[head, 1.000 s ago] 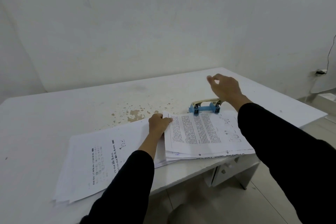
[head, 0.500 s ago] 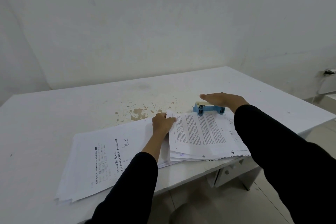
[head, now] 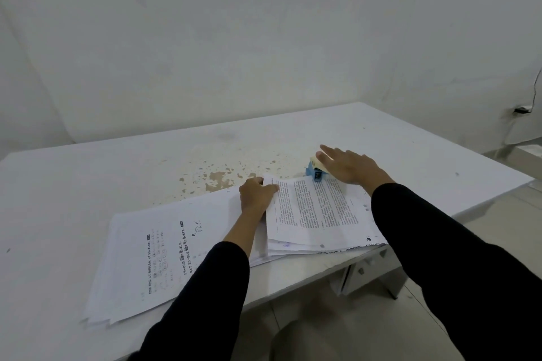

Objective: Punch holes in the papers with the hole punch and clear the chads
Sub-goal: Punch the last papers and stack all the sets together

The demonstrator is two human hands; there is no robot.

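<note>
A blue hole punch (head: pixel 314 173) with a pale metal lever sits at the far edge of a stack of printed papers (head: pixel 316 208) near the table's right front. My right hand (head: pixel 349 168) lies flat on the lever with fingers straight, pressing down. My left hand (head: pixel 255 195) grips the stack's left far corner with curled fingers. Most of the punch is hidden under my right hand.
A second, wider pile of papers (head: pixel 155 255) lies to the left, partly under my left forearm. The white table (head: pixel 88 179) has chipped brown patches (head: pixel 218 177) behind the papers. A wall stands close behind; floor and a drawer unit (head: pixel 363 272) show below the table's edge.
My right hand came down from above the punch onto its lever and now presses it flat. The left hand kept hold of the stack's corner.
</note>
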